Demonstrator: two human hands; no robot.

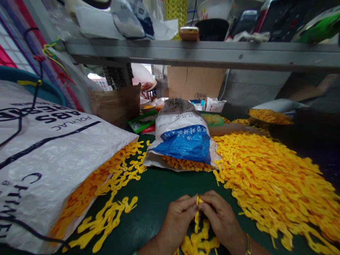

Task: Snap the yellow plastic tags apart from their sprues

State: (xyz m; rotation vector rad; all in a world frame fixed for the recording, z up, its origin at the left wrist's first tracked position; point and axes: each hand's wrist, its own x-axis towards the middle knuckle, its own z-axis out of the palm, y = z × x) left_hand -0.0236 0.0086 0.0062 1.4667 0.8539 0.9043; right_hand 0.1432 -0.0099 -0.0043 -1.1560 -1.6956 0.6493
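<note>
Low in the middle of the head view, my left hand [178,220] and my right hand [222,221] meet, fingertips pinched together. Between them is a small yellow plastic piece [197,214], held upright; its finer shape is partly covered by my fingers. Below the hands, several more yellow plastic pieces [198,244] lie on the dark green tabletop [148,205]. A large heap of yellow plastic pieces [276,177] spreads to the right of my right hand. Left of my left hand lies a smaller loose cluster of them [106,223].
A big white printed sack [61,148] lies open at left, spilling yellow pieces. A white and blue bag [183,138] stands ahead with small yellow parts at its mouth. Behind are a green tray [143,121] and a cardboard box [114,106]. A metal shelf beam [202,53] crosses above, with a phone [189,33] on it.
</note>
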